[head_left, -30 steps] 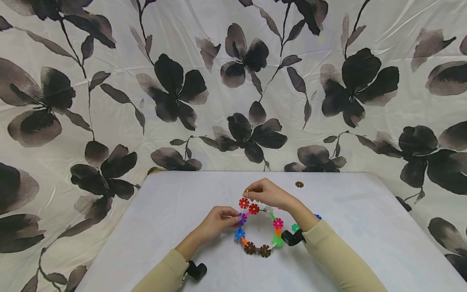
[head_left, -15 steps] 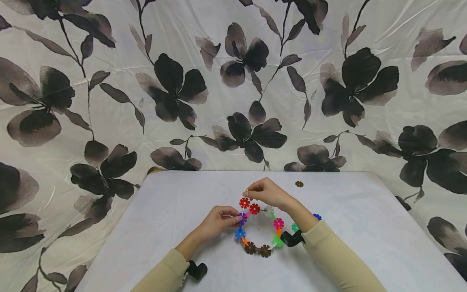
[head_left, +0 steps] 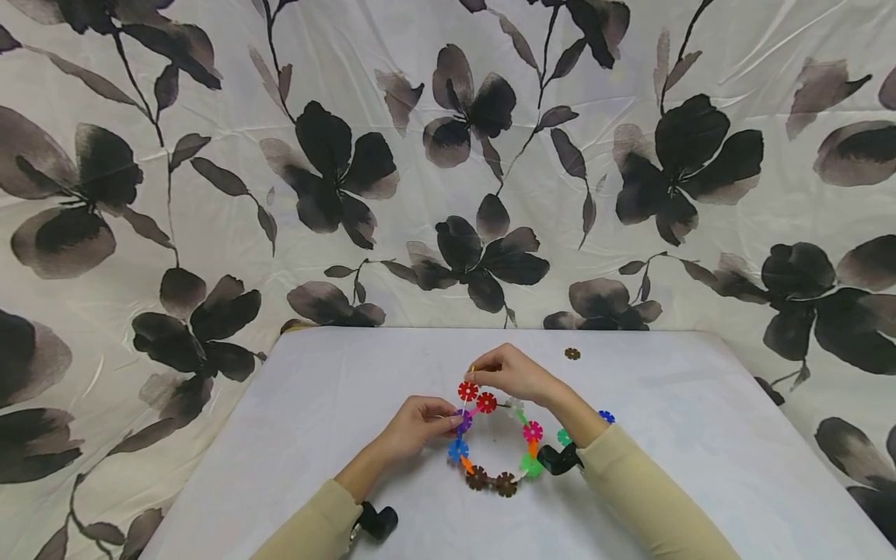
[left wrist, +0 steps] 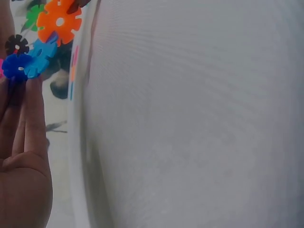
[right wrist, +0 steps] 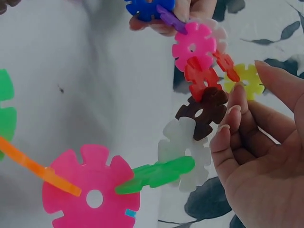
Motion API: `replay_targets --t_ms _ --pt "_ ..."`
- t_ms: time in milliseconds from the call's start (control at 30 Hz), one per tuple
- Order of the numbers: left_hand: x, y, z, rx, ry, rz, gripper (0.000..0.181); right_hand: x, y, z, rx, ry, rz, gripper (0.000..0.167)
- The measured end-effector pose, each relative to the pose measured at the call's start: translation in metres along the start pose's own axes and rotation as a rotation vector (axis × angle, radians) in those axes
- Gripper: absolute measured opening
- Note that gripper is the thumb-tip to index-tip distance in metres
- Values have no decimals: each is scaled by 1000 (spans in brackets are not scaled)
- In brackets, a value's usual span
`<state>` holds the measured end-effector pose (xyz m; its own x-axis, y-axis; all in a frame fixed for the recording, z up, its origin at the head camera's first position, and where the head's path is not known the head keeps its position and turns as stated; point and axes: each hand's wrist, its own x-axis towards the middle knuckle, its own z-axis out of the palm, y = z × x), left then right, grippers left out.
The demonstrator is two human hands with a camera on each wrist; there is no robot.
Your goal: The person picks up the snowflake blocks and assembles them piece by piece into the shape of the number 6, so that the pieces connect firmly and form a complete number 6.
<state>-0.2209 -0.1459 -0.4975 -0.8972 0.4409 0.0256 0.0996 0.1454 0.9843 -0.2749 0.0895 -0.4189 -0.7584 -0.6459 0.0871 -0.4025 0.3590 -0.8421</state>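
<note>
Slotted plastic flower discs join into an upright-looking ring; a pink disc (head_left: pixel 533 431) and a brown disc (head_left: pixel 506 484) form part of it. My left hand (head_left: pixel 413 428) pinches the ring's upper left side near a purple disc (head_left: pixel 463 421). In the left wrist view its fingers meet a dark blue disc (left wrist: pixel 17 65). A short branch rises from that side, with a red disc (head_left: pixel 467 390) and a yellow disc (right wrist: pixel 250 80) at its end. My right hand (head_left: pixel 516 373) pinches the yellow disc between thumb and fingers; the head view mostly hides this disc.
The ring is over a white-covered table (head_left: pixel 315 373). A loose brown disc (head_left: pixel 572 354) lies toward the back edge. Beyond the right forearm lie a blue disc (head_left: pixel 607 418) and a green disc (head_left: pixel 564 437), partly hidden. A flowered cloth (head_left: pixel 448 194) hangs behind.
</note>
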Motion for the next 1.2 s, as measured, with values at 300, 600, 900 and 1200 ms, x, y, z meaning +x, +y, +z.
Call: replay_targets --t_ms 300,600,900,1200 --pt "0 1 2 -27 -20 -26 19 -8 5 -3 -47 21 47 34" --pt "-2 0 2 -34 -22 -29 19 -32 21 -32 -92 75 151 33" --pt "-2 3 0 -31 -22 -33 19 -53 50 -49 -207 117 149 29" --pt "-2 0 1 -22 -41 -35 16 -56 84 -46 -277 106 217 29"
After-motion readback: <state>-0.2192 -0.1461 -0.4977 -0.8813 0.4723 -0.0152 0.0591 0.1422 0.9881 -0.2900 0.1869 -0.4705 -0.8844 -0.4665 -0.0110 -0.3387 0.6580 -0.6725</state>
